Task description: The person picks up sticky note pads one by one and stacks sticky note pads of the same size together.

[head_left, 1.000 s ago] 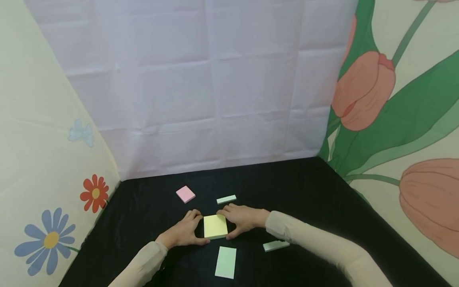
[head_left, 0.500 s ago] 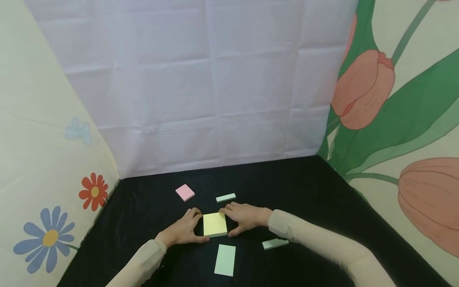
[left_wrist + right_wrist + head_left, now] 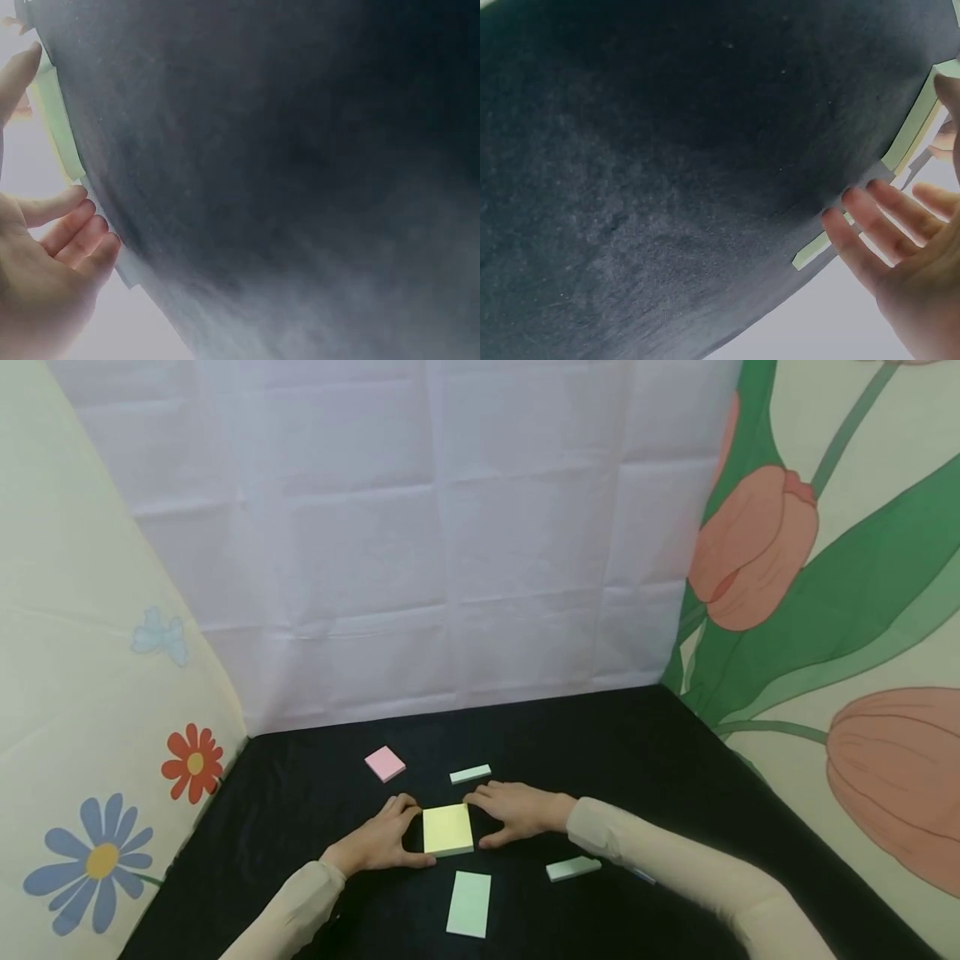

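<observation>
Bordering panel at left (image 3: pixel 67 610): it is cream-coloured, and it shows a blue flower (image 3: pixel 101 862) and a red flower (image 3: pixel 194 764).
Left hand (image 3: pixel 378 840): thumb and fingers are parted in a loose curve around the left side of the yellow pad (image 3: pixel 447 829), with no grip on it. The tips are very close to the pad; I cannot tell if they touch.
Pink pad (image 3: pixel 386 763): it lies beyond the left hand, turned at an angle.
Yellow pad: it lies flat on the black table (image 3: pixel 600 743), between the two hands and closer to the left one. Its side looks green.
Pale green pad (image 3: pixel 468 904): it lies on the near side of the yellow pad, apart from it.
Thin green strip (image 3: pixel 470 774): it lies beyond the yellow pad, near the right fingers.
Right hand (image 3: pixel 521 814): its fingers are extended and apart, holding nothing. The thumb stands just beside the pad's right edge, with a narrow gap.
Green block (image 3: pixel 573 868): it lies on the near side of the right wrist.
Tulip panel (image 3: pixel 847 635): it closes the right side.
</observation>
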Tool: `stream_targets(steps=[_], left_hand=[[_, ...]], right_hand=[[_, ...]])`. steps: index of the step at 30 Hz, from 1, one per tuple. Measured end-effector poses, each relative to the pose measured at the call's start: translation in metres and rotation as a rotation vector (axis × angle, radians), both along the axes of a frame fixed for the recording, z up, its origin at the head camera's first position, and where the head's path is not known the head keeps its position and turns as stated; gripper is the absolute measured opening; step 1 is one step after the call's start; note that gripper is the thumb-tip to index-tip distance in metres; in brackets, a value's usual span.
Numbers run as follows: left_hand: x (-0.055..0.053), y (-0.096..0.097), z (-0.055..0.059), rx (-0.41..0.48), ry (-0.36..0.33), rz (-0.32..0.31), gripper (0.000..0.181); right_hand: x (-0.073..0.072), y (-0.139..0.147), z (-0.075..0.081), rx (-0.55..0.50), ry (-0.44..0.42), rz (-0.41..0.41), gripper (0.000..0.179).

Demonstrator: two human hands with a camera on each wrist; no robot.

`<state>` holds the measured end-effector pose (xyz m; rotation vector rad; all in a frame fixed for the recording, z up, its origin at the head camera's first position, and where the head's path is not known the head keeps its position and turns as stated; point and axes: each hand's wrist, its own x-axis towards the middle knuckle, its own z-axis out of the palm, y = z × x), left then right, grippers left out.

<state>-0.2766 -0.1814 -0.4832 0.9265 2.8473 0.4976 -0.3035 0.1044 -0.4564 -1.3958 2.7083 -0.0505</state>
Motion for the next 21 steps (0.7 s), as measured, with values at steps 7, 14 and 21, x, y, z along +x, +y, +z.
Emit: stream_targets(steps=[7,14,21], left_hand=[[-0.002,-0.003,0.004,0.029,-0.016,0.024,0.095],[-0.003,-0.006,0.009,0.03,-0.012,0.054,0.086],[-0.002,-0.007,0.013,0.046,0.022,0.065,0.075]], right_hand=[[0.0,0.004,0.001,-0.038,0.025,0.02,0.062],[0.0,0.009,0.001,-0.073,0.091,0.058,0.046],[0.006,0.008,0.006,-0.115,0.169,0.114,0.033]])
